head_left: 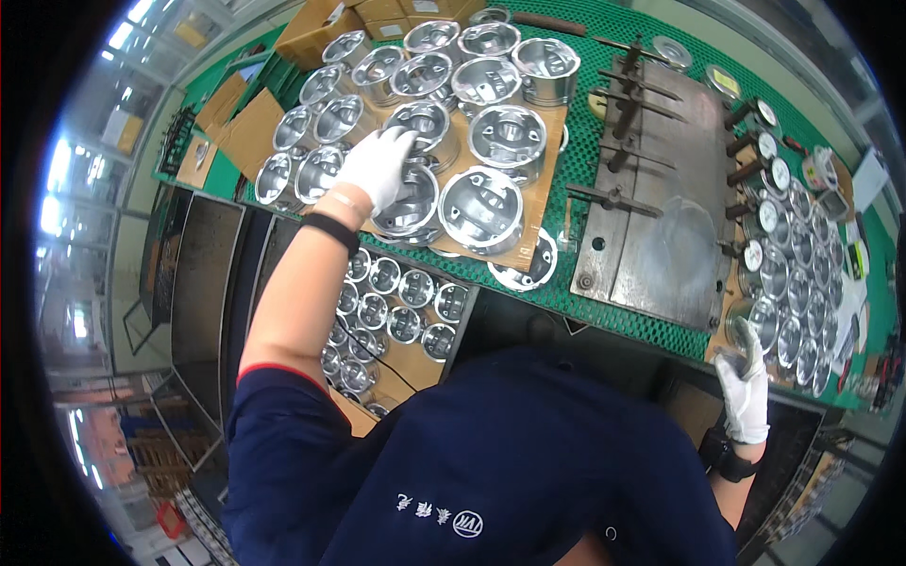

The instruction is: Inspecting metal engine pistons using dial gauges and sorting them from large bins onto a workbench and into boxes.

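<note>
My left hand (378, 170), in a white glove, reaches into a group of upright silver metal pistons on cardboard. Its fingers bend over the rim of a piston (412, 202) near the front and reach toward another piston (418, 123) just behind; the fingertips are partly hidden. On the far right, my right hand (745, 389) wears a white glove with grey fingertips. Thumb and fingers are apart, close to the rim of a piston (738, 328) at the front of a second group. Whether they touch it is hard to see.
Between the groups lies a thick metal plate fixture (661, 203) with upright posts and clamp bars. Green mesh matting (580, 170) covers the bench. Below its front edge, an open drawer (406, 354) holds more pistons. Cardboard boxes (316, 33) stand at the back left.
</note>
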Available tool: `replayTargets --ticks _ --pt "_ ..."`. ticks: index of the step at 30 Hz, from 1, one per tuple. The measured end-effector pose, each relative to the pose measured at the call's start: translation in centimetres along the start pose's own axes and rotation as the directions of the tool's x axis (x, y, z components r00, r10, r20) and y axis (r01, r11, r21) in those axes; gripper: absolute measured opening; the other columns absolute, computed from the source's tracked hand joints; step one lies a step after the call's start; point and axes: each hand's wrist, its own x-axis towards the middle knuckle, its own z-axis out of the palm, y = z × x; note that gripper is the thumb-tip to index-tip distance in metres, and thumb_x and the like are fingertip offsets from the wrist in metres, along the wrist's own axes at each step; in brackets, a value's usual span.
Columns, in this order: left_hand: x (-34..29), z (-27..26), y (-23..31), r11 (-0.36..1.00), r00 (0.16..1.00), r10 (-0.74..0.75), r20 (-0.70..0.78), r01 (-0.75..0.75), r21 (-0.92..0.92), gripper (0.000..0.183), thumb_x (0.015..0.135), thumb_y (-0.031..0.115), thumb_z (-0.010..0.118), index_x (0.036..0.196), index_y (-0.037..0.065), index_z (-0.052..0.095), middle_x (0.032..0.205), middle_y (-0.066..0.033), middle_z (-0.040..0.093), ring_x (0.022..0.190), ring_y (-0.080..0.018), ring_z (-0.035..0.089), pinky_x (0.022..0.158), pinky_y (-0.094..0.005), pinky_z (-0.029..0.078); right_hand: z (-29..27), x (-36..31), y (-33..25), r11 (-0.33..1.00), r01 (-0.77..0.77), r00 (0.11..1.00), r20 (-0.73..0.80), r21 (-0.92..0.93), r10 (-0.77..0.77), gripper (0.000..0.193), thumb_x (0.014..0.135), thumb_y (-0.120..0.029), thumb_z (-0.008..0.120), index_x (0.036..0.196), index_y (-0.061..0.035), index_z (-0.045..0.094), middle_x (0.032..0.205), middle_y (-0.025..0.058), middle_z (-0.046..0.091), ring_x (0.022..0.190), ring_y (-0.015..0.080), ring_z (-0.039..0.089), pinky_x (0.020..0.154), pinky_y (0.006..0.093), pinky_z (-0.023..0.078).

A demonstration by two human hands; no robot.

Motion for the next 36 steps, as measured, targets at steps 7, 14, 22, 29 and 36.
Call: replayTargets --ticks 7,14,22,29,36 --pt "-7.7 1.3 2.5 0.883 0.889 -0.308 -0.338 0.135 -0.45 0.05 0.082 0.016 0.074 0.126 0.002 0.056 0.123 -0.0195 0.06 0.116 -0.0359 0.057 0.1 -0.0422 0.045 -2.5 -6.5 4.4 0.952 -0.155 0.985 -0.112 -0.264 0.129 0.061 0.086 -0.006 0.067 0.142 0.0026 0.042 0.121 0.0157 0.062 0.102 0.0194 0.062 0.092 0.0315 0.049" --pt "-16.9 5.4 9.2 0.82 0.873 -0.335 -0.355 0.084 -0.567 0.036 0.087 0.004 0.068 0.122 0.001 0.06 0.12 -0.0159 0.065 0.11 -0.0291 0.063 0.097 -0.037 0.048 -7.2 -3.7 7.1 0.85 -0.253 0.967 -0.095 -0.462 0.236 0.065 0.084 -0.021 0.071 0.138 0.002 0.045 0.129 0.0249 0.057 0.118 0.0329 0.057 0.1 0.0358 0.045" --pt "-21.6 2.3 20.3 0.759 0.935 -0.321 -0.152 0.158 -0.632 0.03 0.088 0.005 0.065 0.117 0.0 0.062 0.11 -0.0164 0.067 0.1 -0.0294 0.065 0.088 -0.0364 0.051 -12.8 6.9 12.9 0.663 0.044 0.997 -0.005 -0.748 -0.072 0.061 0.076 -0.021 0.071 0.132 -0.0042 0.052 0.125 0.0213 0.059 0.115 0.0374 0.057 0.1 0.0417 0.045" --pt "-21.4 -1.2 34.4 0.759 0.915 -0.382 -0.132 0.229 -0.61 0.025 0.084 0.005 0.066 0.109 0.003 0.066 0.105 -0.0132 0.068 0.098 -0.0298 0.065 0.088 -0.0368 0.051 -12.8 14.6 17.9 0.542 0.263 0.965 0.221 -0.798 -0.143 0.057 0.088 -0.011 0.049 0.143 -0.0125 0.038 0.126 0.0235 0.055 0.111 0.04 0.06 0.095 0.0454 0.048" --pt "-18.6 -7.1 45.4 0.807 0.961 -0.256 -0.107 0.151 -0.571 0.024 0.084 0.002 0.067 0.109 0.002 0.066 0.105 -0.0119 0.069 0.099 -0.0256 0.066 0.09 -0.0346 0.051 -11.4 19.1 22.2 0.788 0.216 0.972 0.205 -0.577 -0.117 0.033 0.088 -0.014 0.054 0.118 0.0009 0.057 0.116 0.0275 0.062 0.109 0.0403 0.062 0.09 0.0456 0.052"
